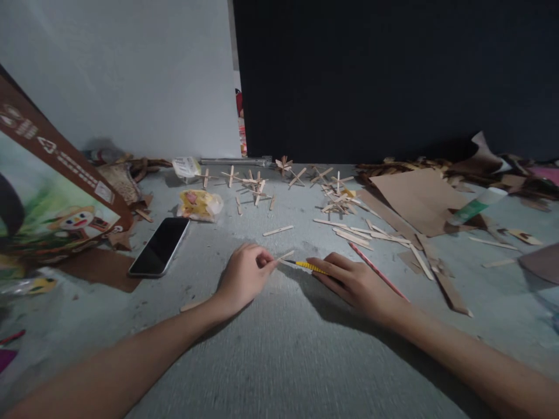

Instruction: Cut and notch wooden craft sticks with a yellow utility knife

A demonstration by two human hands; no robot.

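Observation:
My left hand pinches one end of a short wooden craft stick just above the grey surface. From the right, my right hand grips a slim yellow craft knife, its dark narrow tip pointing left at the stick, close to my left fingertips. Whether the tip touches the wood, I cannot tell. Another craft stick lies a little farther off, and a pile of loose sticks is beyond my right hand. A red patterned pencil-like rod lies beside that hand.
Crossed stick pieces stand along the back. To the left are a phone, a yellow wrapper and a large printed bag. Cardboard and a green-and-white glue stick lie right, before a dark panel.

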